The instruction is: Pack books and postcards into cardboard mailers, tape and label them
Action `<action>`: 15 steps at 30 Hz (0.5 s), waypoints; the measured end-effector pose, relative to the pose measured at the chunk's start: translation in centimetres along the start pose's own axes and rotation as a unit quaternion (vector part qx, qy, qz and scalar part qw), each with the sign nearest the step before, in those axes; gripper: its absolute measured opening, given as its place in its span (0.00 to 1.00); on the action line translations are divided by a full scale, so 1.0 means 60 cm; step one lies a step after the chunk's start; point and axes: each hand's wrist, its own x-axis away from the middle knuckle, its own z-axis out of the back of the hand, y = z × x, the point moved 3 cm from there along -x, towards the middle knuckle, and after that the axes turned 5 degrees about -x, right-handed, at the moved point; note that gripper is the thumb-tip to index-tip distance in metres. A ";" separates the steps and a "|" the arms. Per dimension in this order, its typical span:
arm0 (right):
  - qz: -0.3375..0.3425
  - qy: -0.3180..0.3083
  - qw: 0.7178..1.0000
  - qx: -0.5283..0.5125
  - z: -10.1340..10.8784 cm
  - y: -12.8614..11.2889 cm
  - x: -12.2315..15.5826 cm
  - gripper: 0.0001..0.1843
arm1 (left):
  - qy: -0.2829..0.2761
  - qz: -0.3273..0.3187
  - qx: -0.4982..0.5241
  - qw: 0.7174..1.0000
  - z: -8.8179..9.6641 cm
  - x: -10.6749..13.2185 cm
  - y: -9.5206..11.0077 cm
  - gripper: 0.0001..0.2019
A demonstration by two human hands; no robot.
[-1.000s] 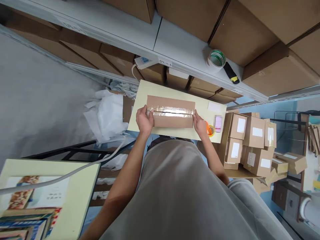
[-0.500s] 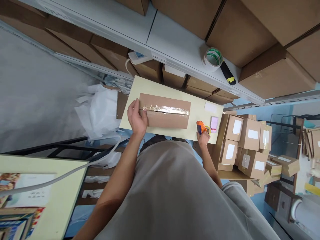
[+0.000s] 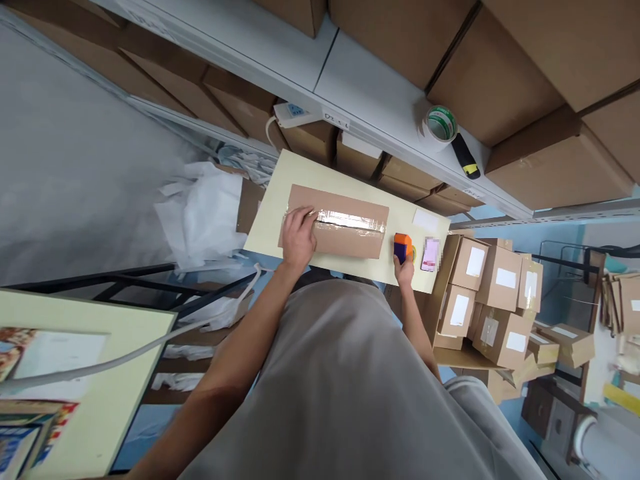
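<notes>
A long brown cardboard box [image 3: 345,243] lies on the pale yellow table [image 3: 270,200], a shiny strip of clear tape [image 3: 350,220] running along its top seam. My left hand [image 3: 299,235] rests on the box's left end, fingers lying over the top at the tape's left end; the fingertips' undersides are hidden. In my right hand [image 3: 405,272] is an orange and dark blue tape dispenser [image 3: 402,247], held to the right of the box and apart from it. A yellowish roll edge shows at its side.
A pink-and-white label [image 3: 430,255] and white paper [image 3: 425,220] lie at the table's right. Labelled boxes [image 3: 465,257] stand beyond. On the shelf [image 3: 370,80] above sit a tape roll [image 3: 441,124] and a black-and-yellow cutter [image 3: 466,157]. White wrapping [image 3: 200,213] is piled left.
My left hand has moved from the box's left edge onto its top, by the tape. The tape dispenser has turned more upright in my right hand. The camera view has shifted slightly.
</notes>
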 end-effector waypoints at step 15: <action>0.278 -0.420 0.854 -0.131 0.146 -0.355 0.043 0.38 | 0.043 0.033 0.073 0.996 -0.002 -0.002 0.005 0.22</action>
